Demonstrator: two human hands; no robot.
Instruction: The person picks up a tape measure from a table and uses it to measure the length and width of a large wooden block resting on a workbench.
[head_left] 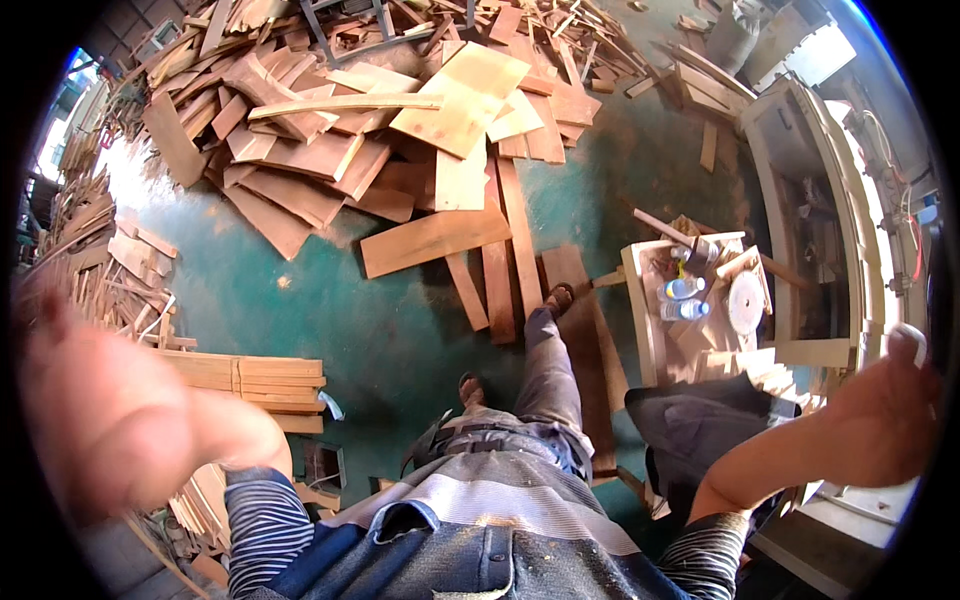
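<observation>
Both my arms are raised out to the sides. At the left rim, my left hand [62, 345] is smeared by motion and partly cut off by the dark edge, so its fingers and anything in them do not show clearly. Below it lies a strapped stack of light wooden strips [250, 375]. Over at the right rim, my right hand [900, 405] looks closed, its fingers curled in. A whitish curved piece [908, 340] shows at its top, too little of it to name. The nearest large thing is a pale machine frame [850, 230].
A big heap of loose boards [300, 150] covers the floor ahead. A wooden box-like stand [645, 310] holds water bottles [684, 300] and a round white disc [746, 303]. Dark cloth [700, 425] hangs nearby. One foot [560, 298] is beside a long board [575, 350].
</observation>
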